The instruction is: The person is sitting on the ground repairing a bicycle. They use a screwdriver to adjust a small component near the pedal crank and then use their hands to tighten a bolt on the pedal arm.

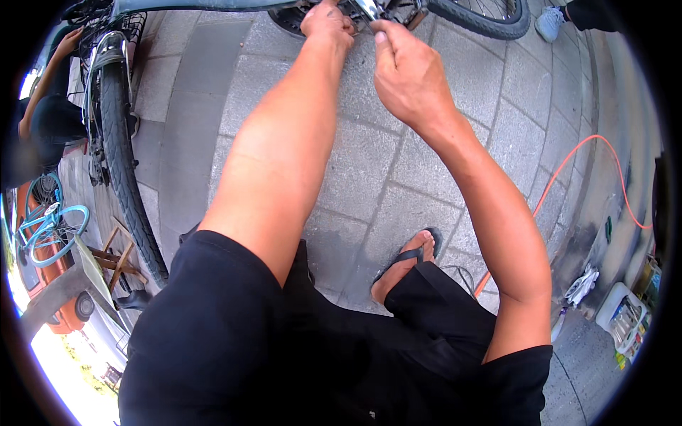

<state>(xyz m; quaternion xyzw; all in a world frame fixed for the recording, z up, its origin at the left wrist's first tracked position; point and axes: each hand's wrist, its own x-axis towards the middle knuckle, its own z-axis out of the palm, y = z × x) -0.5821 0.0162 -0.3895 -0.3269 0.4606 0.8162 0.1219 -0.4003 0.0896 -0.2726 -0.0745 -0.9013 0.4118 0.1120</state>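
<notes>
At the top edge, a bicycle lies across my view, its black rear tyre [484,27] to the right and a grey frame part [192,4] to the left. My left hand [328,23] is closed beside the bicycle's dark lower parts; what its fingers grip is hidden. My right hand [412,74] is wrapped round the near end of a shiny metal bar [369,8]. Whether that bar is a tool or a crank arm I cannot tell. Both arms are stretched forward, the hands a short way apart.
Another bicycle's front tyre [117,106] stands at left, near a person's arm [50,74]. A light blue bicycle [53,224] and a wooden stool [117,255] are farther left. An orange hose [561,170] and a white tray of tools [624,319] lie right. Someone's shoe [550,24] is upper right.
</notes>
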